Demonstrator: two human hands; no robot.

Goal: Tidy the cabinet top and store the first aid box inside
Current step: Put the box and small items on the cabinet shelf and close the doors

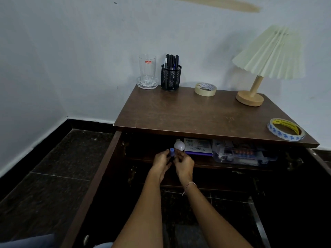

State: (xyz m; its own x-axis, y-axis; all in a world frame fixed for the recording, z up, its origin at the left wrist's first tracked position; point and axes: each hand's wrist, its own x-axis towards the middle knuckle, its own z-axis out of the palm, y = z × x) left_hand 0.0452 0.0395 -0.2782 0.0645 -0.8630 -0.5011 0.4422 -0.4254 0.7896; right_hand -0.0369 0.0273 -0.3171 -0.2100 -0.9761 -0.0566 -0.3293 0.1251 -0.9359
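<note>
Pinching a blue-capped item [172, 151] together, left hand [160, 164], right hand [185, 165], scuffed cabinet top [197, 113], lamp [268, 52], white wall [71, 51]

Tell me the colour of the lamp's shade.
The lamp shade is pale cream and pleated, seen in the head view.

A white bulb [179, 145] is laid just beside a purple-edged carton [198, 148]; dark speckled floor tiles [53, 176] are met by a pale wall [71, 51], streaked tan near the top.

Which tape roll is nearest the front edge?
The blue-printed roll, at the front right corner; the plain beige roll lies back by the wall.
</note>
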